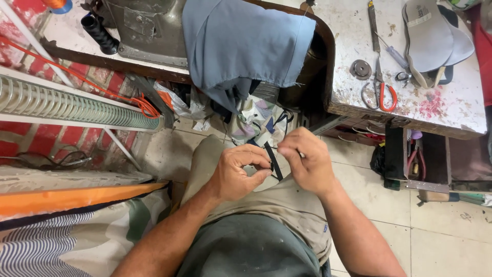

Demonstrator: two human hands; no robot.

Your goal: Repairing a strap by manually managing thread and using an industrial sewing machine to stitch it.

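Over my lap, my left hand (pixel 238 172) pinches a narrow black strap (pixel 273 161) between thumb and fingers. My right hand (pixel 306 159) is closed close beside it, its fingertips pinched on something thin and metallic, perhaps a needle, at the strap's upper end. The strap hangs down a short way between both hands. A blue-grey cloth (pixel 246 43) drapes over the dark wooden table edge (pixel 328 56) straight ahead of my hands.
On the stained worktop (pixel 451 110) lie red-handled scissors (pixel 380 92), a screwdriver (pixel 394 54), a metal disc (pixel 361 69) and grey shoe soles (pixel 433 36). A ribbed hose (pixel 61 105) and orange cable (pixel 138 105) run at left. Scraps of fabric (pixel 259 118) pile under the table.
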